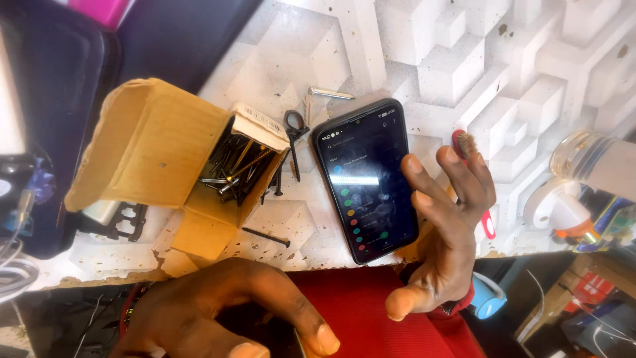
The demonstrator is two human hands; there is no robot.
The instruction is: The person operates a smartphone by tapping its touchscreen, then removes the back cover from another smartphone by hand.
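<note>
head view:
right hand: the right hand [445,232] hangs just over the right edge of the phone [366,178], fingers spread and loosely bent, palm turned to the left. it holds nothing.
left hand: the left hand [218,308] is low in the picture, near the counter's front edge, fingers curled down but apart; i see nothing in it.
phone: it lies flat on the white counter [278,59], screen up and lit, with a list of coloured round marks. it is between the box and a red brush.
phone axis: the long axis goes from the near edge of the counter away from the person, a little tilted; the top end points to the far left, the bottom end nearly reaches the front edge.
box: an open cardboard box [165,159] lies on its side left of the phone, its mouth toward the phone, with dark screws [232,169] coming out. some screws lie loose between box and phone.
brush: the red brush [467,149] is partly hidden behind the right fingers.
step: it looks like the screen is being used, the right hand lifted just off it.
next move: i judge a touch on the screen needs one finger lowered, the others kept away.
</note>
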